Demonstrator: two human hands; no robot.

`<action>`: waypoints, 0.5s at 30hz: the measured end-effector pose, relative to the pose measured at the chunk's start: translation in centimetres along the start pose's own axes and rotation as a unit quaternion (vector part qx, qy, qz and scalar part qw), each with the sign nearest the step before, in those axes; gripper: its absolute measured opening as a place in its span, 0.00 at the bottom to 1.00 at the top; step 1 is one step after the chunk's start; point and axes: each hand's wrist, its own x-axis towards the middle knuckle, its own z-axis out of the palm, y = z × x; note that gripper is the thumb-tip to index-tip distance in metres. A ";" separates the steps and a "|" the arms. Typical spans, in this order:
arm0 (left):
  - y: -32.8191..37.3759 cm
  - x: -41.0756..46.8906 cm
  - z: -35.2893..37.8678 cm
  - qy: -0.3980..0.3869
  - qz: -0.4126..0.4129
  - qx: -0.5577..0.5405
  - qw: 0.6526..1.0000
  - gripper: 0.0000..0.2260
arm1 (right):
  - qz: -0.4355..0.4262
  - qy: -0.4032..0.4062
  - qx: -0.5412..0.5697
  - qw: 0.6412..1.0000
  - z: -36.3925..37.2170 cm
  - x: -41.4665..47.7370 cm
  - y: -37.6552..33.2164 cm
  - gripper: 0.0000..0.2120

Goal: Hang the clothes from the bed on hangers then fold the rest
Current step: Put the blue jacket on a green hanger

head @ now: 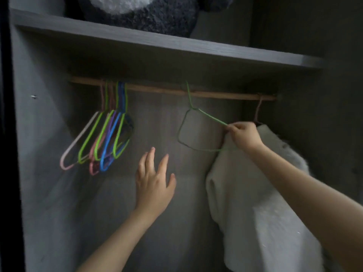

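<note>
pinching green hanger [198, 130] on wardrobe rod [157, 89], right hand [244, 137].

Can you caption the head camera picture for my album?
Right hand pinches a green wire hanger hanging on the wardrobe rod; left hand open.

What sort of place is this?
Most likely the inside of a wardrobe: a wooden rail under a grey shelf carries a bunch of coloured hangers, a white garment hangs at the right, and the right hand pinches a green hanger.
</note>
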 end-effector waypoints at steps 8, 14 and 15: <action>9.4 -1.1 4.7 -0.059 -0.085 -0.108 0.989 0.24 | -0.006 -0.004 -0.015 1.000 -11.4 -2.9 0.8 0.09; 18.8 -3.9 6.3 -0.081 -0.096 -0.136 0.983 0.35 | 0.119 -0.031 0.121 0.985 -27.4 -11.0 5.0 0.13; 20.4 -4.4 6.4 -0.082 -0.097 -0.145 0.981 0.36 | 0.130 -0.028 0.131 0.982 -30.1 -12.3 5.4 0.16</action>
